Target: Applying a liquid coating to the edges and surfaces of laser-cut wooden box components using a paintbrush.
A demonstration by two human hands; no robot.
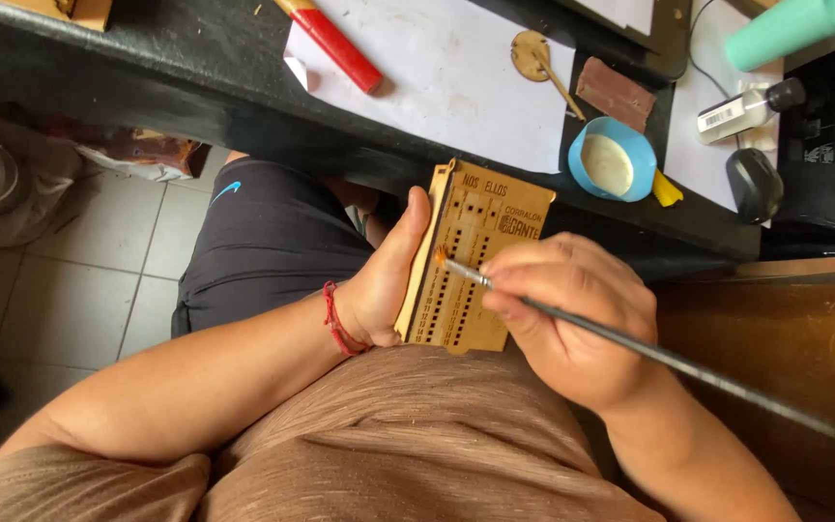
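My left hand (388,280) grips a flat, laser-cut wooden board (471,261) with rows of small slots, holding it by its left edge over my lap. My right hand (572,314) holds a thin, long-handled paintbrush (630,343). The brush's orange tip touches the board's face near its upper left. A red cord bracelet sits on my left wrist.
On the black desk (195,58) ahead lie a white sheet (456,77), a red stick (335,43), a small round wooden piece (532,53), a brown block (616,94), a blue bowl of pale liquid (613,159), a small white bottle (746,108), a black mouse (754,184) and a teal cup (790,29). Tiled floor lies at left.
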